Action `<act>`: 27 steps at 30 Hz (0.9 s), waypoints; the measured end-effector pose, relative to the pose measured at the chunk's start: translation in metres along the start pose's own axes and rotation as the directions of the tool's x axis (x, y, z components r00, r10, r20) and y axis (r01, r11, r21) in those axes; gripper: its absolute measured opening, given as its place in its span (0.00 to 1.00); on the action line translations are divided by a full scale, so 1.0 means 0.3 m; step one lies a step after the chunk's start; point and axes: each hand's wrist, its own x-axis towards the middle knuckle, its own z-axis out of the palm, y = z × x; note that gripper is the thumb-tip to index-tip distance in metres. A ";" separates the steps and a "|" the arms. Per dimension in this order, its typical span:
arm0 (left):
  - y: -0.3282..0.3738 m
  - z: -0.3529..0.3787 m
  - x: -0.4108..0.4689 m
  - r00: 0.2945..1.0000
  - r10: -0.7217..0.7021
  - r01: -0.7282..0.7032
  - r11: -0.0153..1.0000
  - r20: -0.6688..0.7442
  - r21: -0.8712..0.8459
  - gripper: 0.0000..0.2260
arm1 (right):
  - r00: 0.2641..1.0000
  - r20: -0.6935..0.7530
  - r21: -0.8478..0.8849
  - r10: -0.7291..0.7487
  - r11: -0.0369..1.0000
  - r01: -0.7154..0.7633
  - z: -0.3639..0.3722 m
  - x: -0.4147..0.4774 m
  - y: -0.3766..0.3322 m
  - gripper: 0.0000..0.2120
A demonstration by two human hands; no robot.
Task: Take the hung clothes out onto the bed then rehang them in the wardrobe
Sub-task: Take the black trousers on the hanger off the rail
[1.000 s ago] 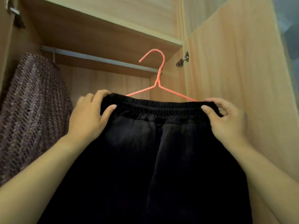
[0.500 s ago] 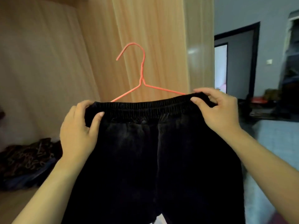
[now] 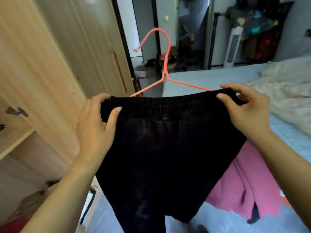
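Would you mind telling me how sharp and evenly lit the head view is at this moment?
Head view: the wardrobe doors on the left are smeared with blur; the black trousers are so dark their folds barely show; the left hand, right hand and orange hanger are fairly sharp; the doorway behind is bright.

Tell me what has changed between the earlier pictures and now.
The black trousers on the orange hanger have left the wardrobe. A second ago they were up at its rail; now they are held out towards the bed, near a pink garment. Nothing was let go. The left hand and the right hand still grip the two ends of the waistband, and the hanger stays inside it.
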 end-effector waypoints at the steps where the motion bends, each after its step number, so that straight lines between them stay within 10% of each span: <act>1: 0.040 0.075 0.011 1.000 0.014 -0.014 1.000 0.023 -0.024 0.13 | 0.999 -0.023 -0.024 0.024 0.999 -0.024 -0.055 0.007 0.052 0.07; 10: 0.285 0.819 0.072 0.949 0.085 -0.026 0.981 0.303 -0.191 0.14 | 0.958 -0.035 -0.257 0.284 0.924 -0.283 -0.355 0.121 0.627 0.08; 21: 0.189 1.597 0.222 0.866 -0.162 0.186 0.983 0.473 -0.004 0.14 | 0.849 0.174 -0.301 0.498 0.848 -0.436 -0.090 0.431 1.413 0.08; 27: 0.022 1.830 0.159 0.573 -0.354 0.122 0.929 0.739 0.350 0.30 | 0.713 0.411 -0.567 0.569 0.771 -0.289 0.103 0.388 1.727 0.18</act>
